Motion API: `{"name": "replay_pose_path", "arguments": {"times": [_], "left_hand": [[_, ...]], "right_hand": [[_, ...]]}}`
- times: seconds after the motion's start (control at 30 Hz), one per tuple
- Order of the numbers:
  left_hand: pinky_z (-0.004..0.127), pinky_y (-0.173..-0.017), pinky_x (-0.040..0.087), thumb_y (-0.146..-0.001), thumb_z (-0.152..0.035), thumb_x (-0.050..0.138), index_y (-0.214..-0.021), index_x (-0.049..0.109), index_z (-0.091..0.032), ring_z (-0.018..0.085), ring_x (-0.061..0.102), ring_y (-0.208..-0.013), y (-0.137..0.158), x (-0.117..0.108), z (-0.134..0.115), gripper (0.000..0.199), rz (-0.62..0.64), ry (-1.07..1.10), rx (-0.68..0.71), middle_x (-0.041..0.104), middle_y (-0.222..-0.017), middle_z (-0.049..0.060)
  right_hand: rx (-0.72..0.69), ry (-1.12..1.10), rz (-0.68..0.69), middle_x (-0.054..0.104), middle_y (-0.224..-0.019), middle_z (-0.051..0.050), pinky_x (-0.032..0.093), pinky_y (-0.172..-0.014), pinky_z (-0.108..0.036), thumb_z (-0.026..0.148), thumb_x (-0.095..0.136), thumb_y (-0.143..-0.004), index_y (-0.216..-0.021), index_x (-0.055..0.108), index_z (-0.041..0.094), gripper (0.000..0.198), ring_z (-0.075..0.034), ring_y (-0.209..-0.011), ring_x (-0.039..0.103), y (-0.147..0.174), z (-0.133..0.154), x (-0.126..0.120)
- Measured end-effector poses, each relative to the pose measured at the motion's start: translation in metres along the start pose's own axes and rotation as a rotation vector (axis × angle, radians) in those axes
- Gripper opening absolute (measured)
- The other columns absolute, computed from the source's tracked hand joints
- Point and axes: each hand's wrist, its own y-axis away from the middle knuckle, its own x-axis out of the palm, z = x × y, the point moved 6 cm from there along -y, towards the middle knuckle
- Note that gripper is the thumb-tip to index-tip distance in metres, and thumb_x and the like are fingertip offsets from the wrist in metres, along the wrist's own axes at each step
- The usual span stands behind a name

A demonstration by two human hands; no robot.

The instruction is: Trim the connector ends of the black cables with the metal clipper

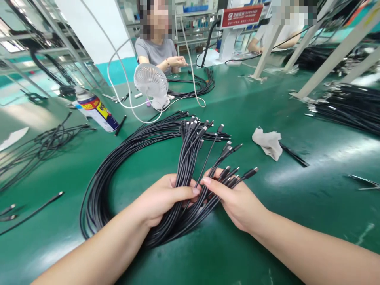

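A thick bundle of black USB cables (pixel 99 178) curves in a loop on the green table before me. My left hand (pixel 169 196) is wrapped round one part of the bundle near its connector ends, thumb across the front. Beside it, my right hand (pixel 234 194) grips a smaller group of the same cables, thumb and forefinger pinched together close to my left thumb. The connectors (pixel 251 173) of this group fan out past my right fingers. A single cable (pixel 212 146) stands up between the two hands. Fingers beneath the cables are partly hidden.
A small white fan (pixel 151 83) and a spray can (pixel 97 111) stand behind the loop. A crumpled cloth (pixel 267 143) and tweezers (pixel 363 181) lie to the right. Loose cables (pixel 50 146) lie left, more cables (pixel 350 107) far right. A person (pixel 157 51) sits opposite.
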Motion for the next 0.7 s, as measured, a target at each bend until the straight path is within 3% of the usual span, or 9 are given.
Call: {"name": "replay_pose_path", "arguments": {"times": [0.17,0.3,0.4,0.5,0.57,0.7], "left_hand": [[0.027,-0.072,0.05,-0.075,-0.026,0.074,-0.072,0.066,-0.017,0.015,0.064,-0.068,0.008,-0.006,-0.015,0.013,-0.053,-0.145,0.048,0.072,-0.069,0.002],[0.024,-0.065,0.046,-0.081,-0.026,0.068,-0.065,0.062,-0.018,0.013,0.059,-0.059,0.027,-0.002,-0.043,0.019,0.016,-0.427,0.072,0.065,-0.055,-0.002],[0.023,-0.056,0.041,-0.082,-0.029,0.063,-0.074,0.057,-0.021,0.013,0.052,-0.051,0.03,0.007,-0.049,0.013,0.074,-0.632,0.028,0.057,-0.049,-0.007],[0.025,-0.054,0.042,-0.076,-0.025,0.065,-0.078,0.057,-0.022,0.015,0.052,-0.047,0.017,0.013,-0.035,0.008,0.066,-0.692,-0.003,0.054,-0.045,-0.008],[0.026,-0.052,0.041,-0.075,-0.025,0.065,-0.073,0.058,-0.023,0.017,0.054,-0.046,0.007,0.016,-0.017,0.007,0.062,-0.743,0.007,0.055,-0.045,-0.006],[0.027,-0.05,0.035,-0.07,-0.03,0.073,-0.062,0.06,-0.024,0.02,0.055,-0.052,0.001,0.014,0.008,0.016,-0.01,-0.849,0.112,0.064,-0.057,0.0]], "right_hand": [[-0.174,0.032,-0.008,0.056,-0.079,0.0,0.05,-0.08,-0.032,0.051,0.069,-0.088,-0.072,0.062,0.023,0.034,-0.016,-0.08,0.056,0.013,0.011,-0.003],[-0.224,0.115,0.284,0.066,-0.086,-0.005,0.05,-0.087,-0.04,0.054,0.059,-0.095,-0.077,0.066,0.022,0.037,-0.022,-0.089,0.062,0.031,0.019,0.013],[-0.304,0.227,0.482,0.073,-0.086,-0.006,0.051,-0.088,-0.041,0.045,0.045,-0.104,-0.089,0.068,0.022,0.036,-0.021,-0.086,0.069,0.047,0.023,0.026],[-0.375,0.245,0.546,0.076,-0.083,-0.007,0.054,-0.081,-0.037,0.041,0.042,-0.105,-0.089,0.069,0.021,0.037,-0.019,-0.081,0.072,0.057,0.026,0.03],[-0.337,0.221,0.554,0.078,-0.084,-0.008,0.056,-0.08,-0.036,0.04,0.043,-0.105,-0.089,0.069,0.02,0.037,-0.02,-0.083,0.074,0.058,0.023,0.03],[-0.19,0.11,0.405,0.079,-0.088,-0.009,0.057,-0.086,-0.039,0.042,0.049,-0.102,-0.088,0.072,0.02,0.034,-0.023,-0.088,0.074,0.048,0.011,0.021]]}}
